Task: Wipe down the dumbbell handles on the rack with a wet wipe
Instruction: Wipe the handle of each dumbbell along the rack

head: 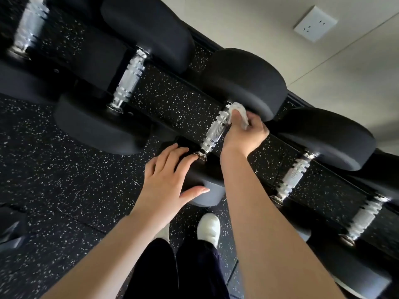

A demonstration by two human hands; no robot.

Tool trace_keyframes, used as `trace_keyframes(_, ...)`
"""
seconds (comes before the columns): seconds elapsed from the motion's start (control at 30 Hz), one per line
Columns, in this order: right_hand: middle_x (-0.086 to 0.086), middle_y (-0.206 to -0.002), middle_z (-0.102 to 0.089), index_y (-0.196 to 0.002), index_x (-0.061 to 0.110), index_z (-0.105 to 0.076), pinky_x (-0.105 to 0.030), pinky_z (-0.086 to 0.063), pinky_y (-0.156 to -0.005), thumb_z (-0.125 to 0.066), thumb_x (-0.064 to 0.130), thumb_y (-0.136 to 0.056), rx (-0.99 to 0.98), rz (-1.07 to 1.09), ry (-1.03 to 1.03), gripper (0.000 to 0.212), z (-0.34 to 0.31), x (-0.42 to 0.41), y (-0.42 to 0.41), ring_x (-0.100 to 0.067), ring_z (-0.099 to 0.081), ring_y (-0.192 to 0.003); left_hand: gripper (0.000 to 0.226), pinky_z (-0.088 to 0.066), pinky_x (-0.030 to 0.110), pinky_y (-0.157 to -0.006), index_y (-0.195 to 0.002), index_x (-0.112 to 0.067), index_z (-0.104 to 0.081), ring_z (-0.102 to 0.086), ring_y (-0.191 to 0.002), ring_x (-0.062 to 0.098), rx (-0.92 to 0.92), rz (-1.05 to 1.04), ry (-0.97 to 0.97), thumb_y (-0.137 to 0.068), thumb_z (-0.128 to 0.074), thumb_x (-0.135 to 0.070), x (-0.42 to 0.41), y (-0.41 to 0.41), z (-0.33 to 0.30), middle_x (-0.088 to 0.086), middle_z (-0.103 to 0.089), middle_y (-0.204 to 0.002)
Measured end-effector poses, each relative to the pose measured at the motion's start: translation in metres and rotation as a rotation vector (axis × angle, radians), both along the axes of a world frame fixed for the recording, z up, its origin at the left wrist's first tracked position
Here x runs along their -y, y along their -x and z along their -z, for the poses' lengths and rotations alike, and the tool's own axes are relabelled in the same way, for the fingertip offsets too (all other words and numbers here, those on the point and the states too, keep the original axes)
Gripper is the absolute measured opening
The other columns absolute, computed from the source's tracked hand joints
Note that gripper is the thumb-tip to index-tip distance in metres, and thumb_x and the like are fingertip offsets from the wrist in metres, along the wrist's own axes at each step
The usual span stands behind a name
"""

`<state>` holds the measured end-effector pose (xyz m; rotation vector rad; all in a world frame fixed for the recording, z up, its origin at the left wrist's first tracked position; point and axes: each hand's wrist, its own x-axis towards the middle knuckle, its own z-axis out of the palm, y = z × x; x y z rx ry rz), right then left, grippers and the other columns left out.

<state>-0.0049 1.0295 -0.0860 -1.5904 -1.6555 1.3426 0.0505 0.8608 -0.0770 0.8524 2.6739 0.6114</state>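
Right hand (245, 134), arm stretched forward, grip closed on a white wet wipe (238, 112) pressed against the far end of a dumbbell handle (216, 131) on the rack. Left hand (167, 180) lies flat, fingers spread and straight, on the near weight head (205, 190).

The floor (54, 169) is black rubber matting flecked with white specks, with seams showing between tiles. A plain off-white wall (248, 24) fills the upper right, crossed by thin straight joint lines. A white square power socket (315, 23) is set flush in it. Soft, even light falls on the wall.
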Motion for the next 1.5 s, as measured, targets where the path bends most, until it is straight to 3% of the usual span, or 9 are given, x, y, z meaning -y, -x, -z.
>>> trace_keyframes(0.23, -0.01, -0.103, -0.066, -0.081, 0.021, -0.061, -0.007, -0.044, -0.067, -0.076, 0.016, -0.075, 0.066, -0.14, -0.053, 0.017, 0.003, -0.005, 0.005, -0.019, -0.063, -0.09, 0.064, -0.021, 0.035, -0.105, -0.126, -0.02, -0.055, -0.033, -0.137, 0.02, 0.043, -0.022, -0.014, -0.082, -0.041, -0.065, 0.001, -0.002, 0.002, 0.001, -0.049, -0.136)
trace_keyframes(0.33, -0.008, -0.098, -0.068, -0.091, 0.012, -0.067, -0.016, -0.045, -0.071, -0.072, 0.016, -0.08, 0.14, -0.218, -0.071, 0.013, -0.004, -0.01, 0.002, -0.017, -0.062, -0.084, 0.064, -0.021, 0.035, -0.105, -0.127, -0.021, -0.054, -0.031, -0.137, 0.019, 0.048, -0.019, -0.003, -0.082, -0.042, -0.065, 0.001, -0.002, 0.004, 0.0, -0.047, -0.138)
trace_keyframes(0.53, 0.005, -0.077, -0.061, -0.086, 0.014, -0.067, 0.003, -0.036, -0.052, -0.071, 0.01, -0.079, 0.262, -0.648, -0.099, 0.009, -0.012, -0.002, -0.03, 0.005, -0.051, -0.062, 0.064, -0.02, 0.038, -0.106, -0.128, -0.023, -0.053, -0.031, -0.138, 0.019, 0.078, -0.031, -0.014, -0.08, -0.043, -0.064, 0.0, -0.003, 0.003, -0.001, -0.045, -0.139)
trace_keyframes(0.73, 0.018, -0.062, -0.056, -0.08, 0.015, -0.071, -0.008, -0.037, -0.05, -0.076, 0.017, -0.076, 0.338, -0.847, -0.043, 0.007, -0.002, 0.006, -0.057, 0.005, -0.05, -0.054, 0.065, -0.018, 0.034, -0.106, -0.128, -0.022, -0.053, -0.03, -0.138, 0.018, 0.087, -0.037, -0.01, -0.079, -0.043, -0.064, 0.0, -0.003, 0.003, -0.002, -0.045, -0.139)
trace_keyframes(0.97, 0.017, -0.064, -0.057, -0.081, 0.018, -0.073, 0.002, -0.034, -0.057, -0.071, 0.014, -0.079, 0.381, -1.002, 0.004, 0.004, -0.006, 0.003, -0.059, 0.006, -0.053, -0.06, 0.063, -0.018, 0.034, -0.106, -0.126, -0.023, -0.054, -0.031, -0.138, 0.018, 0.09, -0.044, -0.009, -0.078, -0.044, -0.064, 0.0, -0.002, 0.001, -0.002, -0.046, -0.139)
trace_keyframes(1.03, 0.016, -0.066, -0.057, -0.082, 0.017, -0.071, 0.004, -0.032, -0.057, -0.07, 0.015, -0.08, 0.389, -1.009, 0.012, 0.003, -0.004, 0.0, -0.06, 0.01, -0.052, -0.059, 0.063, -0.018, 0.034, -0.106, -0.126, -0.023, -0.054, -0.031, -0.138, 0.018, 0.094, -0.042, -0.007, -0.079, -0.043, -0.064, 0.0, -0.002, 0.001, -0.001, -0.046, -0.138)
trace_keyframes(1.13, 0.005, -0.069, -0.062, -0.077, 0.017, -0.066, -0.004, -0.039, -0.056, -0.072, 0.014, -0.079, 0.379, -0.929, 0.048, 0.006, 0.004, 0.002, -0.066, -0.007, -0.055, -0.062, 0.064, -0.019, 0.036, -0.106, -0.127, -0.023, -0.053, -0.029, -0.139, 0.018, 0.099, -0.036, -0.005, -0.079, -0.043, -0.065, 0.001, -0.002, 0.002, -0.002, -0.045, -0.139)
trace_keyframes(1.27, -0.004, -0.078, -0.071, -0.069, 0.02, -0.062, -0.039, -0.053, -0.078, -0.075, 0.008, -0.074, 0.32, -0.765, 0.247, 0.019, 0.013, 0.004, -0.07, -0.024, -0.068, -0.079, 0.064, -0.019, 0.036, -0.107, -0.128, -0.025, -0.051, -0.028, -0.139, 0.017, 0.098, -0.033, -0.006, -0.08, -0.042, -0.065, 0.001, -0.003, 0.004, -0.003, -0.044, -0.14)
trace_keyframes(1.5, -0.006, -0.081, -0.072, -0.083, 0.015, -0.065, -0.034, -0.051, -0.077, -0.07, -0.002, -0.077, 0.152, -0.593, 0.448, 0.019, 0.011, 0.0, -0.069, -0.015, -0.062, -0.067, 0.064, -0.019, 0.035, -0.107, -0.129, -0.025, -0.051, -0.027, -0.14, 0.016, 0.097, -0.044, -0.016, -0.08, -0.041, -0.065, 0.002, -0.003, 0.003, -0.004, -0.042, -0.141)
